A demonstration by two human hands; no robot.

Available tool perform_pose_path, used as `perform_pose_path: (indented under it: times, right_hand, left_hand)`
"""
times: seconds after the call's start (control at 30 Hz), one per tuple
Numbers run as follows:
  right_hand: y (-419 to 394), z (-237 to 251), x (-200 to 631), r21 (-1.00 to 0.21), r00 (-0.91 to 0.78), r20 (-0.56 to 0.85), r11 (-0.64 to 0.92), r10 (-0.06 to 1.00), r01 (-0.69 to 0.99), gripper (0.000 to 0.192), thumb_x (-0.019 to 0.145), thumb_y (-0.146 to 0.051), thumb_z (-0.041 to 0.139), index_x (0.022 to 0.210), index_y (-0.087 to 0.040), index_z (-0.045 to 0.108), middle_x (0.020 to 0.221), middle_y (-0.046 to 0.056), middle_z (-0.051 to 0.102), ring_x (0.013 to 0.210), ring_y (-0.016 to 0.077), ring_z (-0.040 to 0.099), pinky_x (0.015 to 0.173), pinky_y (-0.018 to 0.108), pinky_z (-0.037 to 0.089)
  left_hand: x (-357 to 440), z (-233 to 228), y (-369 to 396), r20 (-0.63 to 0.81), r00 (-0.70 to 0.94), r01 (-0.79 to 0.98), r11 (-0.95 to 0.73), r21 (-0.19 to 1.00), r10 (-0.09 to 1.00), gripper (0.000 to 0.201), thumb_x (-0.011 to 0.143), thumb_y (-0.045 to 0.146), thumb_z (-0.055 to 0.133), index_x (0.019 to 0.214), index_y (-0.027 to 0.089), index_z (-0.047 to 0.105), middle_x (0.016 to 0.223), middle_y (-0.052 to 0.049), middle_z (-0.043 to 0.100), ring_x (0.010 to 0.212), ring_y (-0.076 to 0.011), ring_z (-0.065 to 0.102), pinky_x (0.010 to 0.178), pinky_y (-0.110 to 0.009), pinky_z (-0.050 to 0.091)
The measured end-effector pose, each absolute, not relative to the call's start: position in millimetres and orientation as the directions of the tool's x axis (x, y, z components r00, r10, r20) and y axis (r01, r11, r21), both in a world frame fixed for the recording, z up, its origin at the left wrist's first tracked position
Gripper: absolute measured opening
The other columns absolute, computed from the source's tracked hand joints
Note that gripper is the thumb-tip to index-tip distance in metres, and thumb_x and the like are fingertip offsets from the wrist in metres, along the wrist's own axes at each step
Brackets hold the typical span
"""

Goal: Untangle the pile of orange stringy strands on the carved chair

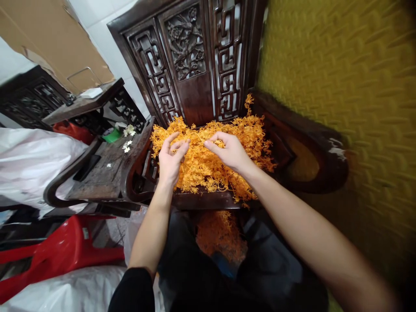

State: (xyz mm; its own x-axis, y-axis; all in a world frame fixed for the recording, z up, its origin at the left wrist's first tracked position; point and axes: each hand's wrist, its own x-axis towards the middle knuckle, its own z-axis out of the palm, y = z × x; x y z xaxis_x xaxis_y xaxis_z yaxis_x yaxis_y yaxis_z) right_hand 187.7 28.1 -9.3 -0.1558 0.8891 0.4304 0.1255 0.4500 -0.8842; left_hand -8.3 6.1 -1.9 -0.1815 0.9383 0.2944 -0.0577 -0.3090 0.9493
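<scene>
A thick heap of orange, curly plastic sprigs covers the seat of a dark carved wooden chair. Both hands are held over this heap, a short gap apart. My left hand is closed in a pinch at thumb and forefinger, its other fingers loosely curled, with thin orange bits at the tips. My right hand pinches a thin orange sprig between thumb and forefinger, pointing toward the left hand. Against the orange background, the exact shape of what each hand holds is hard to make out.
A wooden side table at left bears green tape and small pale flowers. Lower left are a red plastic stool and white sacks. More orange pieces lie below, between the legs. A yellow textured surface rises at right.
</scene>
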Motion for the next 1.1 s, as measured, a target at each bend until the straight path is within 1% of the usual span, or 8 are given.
perform_pose_path:
  times: [0.13, 0.27, 0.4, 0.47, 0.63, 0.77, 0.93, 1.1]
  right_hand:
    - [22, -6, 185, -0.921, -0.274, 0.343, 0.379, 0.899, 0.089, 0.034, 0.092, -0.048, 0.065, 0.075, -0.019, 0.060, 0.068, -0.001, 0.056, 0.069, 0.0145, 0.051, 0.069, 0.030, 0.041]
    - [19, -4, 187, -0.943, -0.389, 0.295, 0.332, 0.873, 0.029, 0.037, 0.089, -0.052, 0.068, 0.075, -0.018, 0.061, 0.062, -0.003, 0.050, 0.061, 0.0124, 0.043, 0.059, 0.028, 0.032]
    - [20, -6, 192, -0.963, -0.531, 0.248, 0.267, 0.810, -0.042, 0.038, 0.086, -0.053, 0.072, 0.075, -0.018, 0.061, 0.056, -0.005, 0.046, 0.052, 0.0095, 0.037, 0.053, 0.026, 0.026]
    - [20, -5, 195, -0.979, -0.565, 0.201, 0.189, 0.800, -0.082, 0.039, 0.085, -0.053, 0.073, 0.074, -0.019, 0.058, 0.053, -0.007, 0.044, 0.049, 0.0082, 0.033, 0.050, 0.026, 0.022]
    - [21, 0, 203, -0.986, -0.532, 0.166, 0.127, 0.830, -0.109, 0.040, 0.084, -0.054, 0.074, 0.074, -0.020, 0.058, 0.049, -0.008, 0.038, 0.046, 0.0074, 0.028, 0.047, 0.027, 0.015]
    - [20, 1, 200, -0.985, -0.453, 0.171, 0.139, 0.875, -0.104, 0.043, 0.080, -0.056, 0.077, 0.071, -0.019, 0.057, 0.048, -0.008, 0.039, 0.044, 0.0067, 0.028, 0.046, 0.026, 0.015]
    - [23, 0, 189, -0.962, -0.267, 0.214, 0.155, 0.940, -0.224, 0.044, 0.079, -0.053, 0.079, 0.067, -0.021, 0.053, 0.049, -0.008, 0.038, 0.044, 0.0062, 0.028, 0.045, 0.025, 0.018]
    - [41, 1, 211, -0.937, 0.221, 0.183, 0.238, 0.958, -0.256, 0.036, 0.083, -0.037, 0.075, 0.065, -0.021, 0.049, 0.054, -0.006, 0.043, 0.041, 0.0059, 0.034, 0.041, 0.023, 0.021]
  left_hand:
    - [-6, -3, 1, 0.338, -0.105, 0.061, -0.333, 0.941, 0.935, 0.047, 0.069, 0.041, 0.089, 0.110, 0.024, 0.073, 0.094, -0.006, 0.075, 0.080, -0.0161, 0.067, 0.071, -0.030, 0.053]
    - [-3, -2, -2, 0.274, -0.085, 0.027, -0.273, 0.962, 0.958, 0.042, 0.070, 0.042, 0.088, 0.104, 0.023, 0.072, 0.090, -0.003, 0.072, 0.074, -0.0131, 0.065, 0.061, -0.024, 0.050]
    - [-4, 2, -4, 0.287, -0.132, 0.030, -0.285, 0.958, 0.949, 0.033, 0.077, 0.044, 0.083, 0.089, 0.019, 0.064, 0.097, -0.007, 0.075, 0.090, -0.0162, 0.070, 0.073, -0.026, 0.056]
    - [-6, 5, -5, 0.290, -0.159, 0.031, -0.289, 0.957, 0.944, 0.034, 0.078, 0.042, 0.083, 0.080, 0.017, 0.060, 0.094, -0.009, 0.076, 0.089, -0.0168, 0.072, 0.079, -0.029, 0.057]
    - [-7, 8, -10, 0.262, -0.024, -0.104, -0.263, 0.959, 0.965, 0.049, 0.072, 0.032, 0.088, 0.068, 0.018, 0.041, 0.095, -0.011, 0.077, 0.074, -0.0182, 0.074, 0.068, -0.032, 0.058]
    - [1, 7, -13, 0.363, -0.085, -0.133, -0.371, 0.919, 0.928, 0.049, 0.071, 0.021, 0.087, 0.065, 0.019, 0.039, 0.075, -0.004, 0.072, 0.067, -0.0142, 0.069, 0.065, -0.027, 0.053]
    - [15, 10, -11, 0.391, -0.210, -0.280, -0.438, 0.854, 0.896, 0.051, 0.070, 0.014, 0.085, 0.062, 0.018, 0.035, 0.065, 0.004, 0.059, 0.058, -0.0074, 0.058, 0.062, -0.022, 0.047]
    - [2, 17, -3, 0.328, -0.410, -0.375, -0.485, 0.790, 0.851, 0.046, 0.065, 0.016, 0.083, 0.064, 0.018, 0.038, 0.066, 0.006, 0.056, 0.057, -0.0060, 0.053, 0.060, -0.022, 0.048]
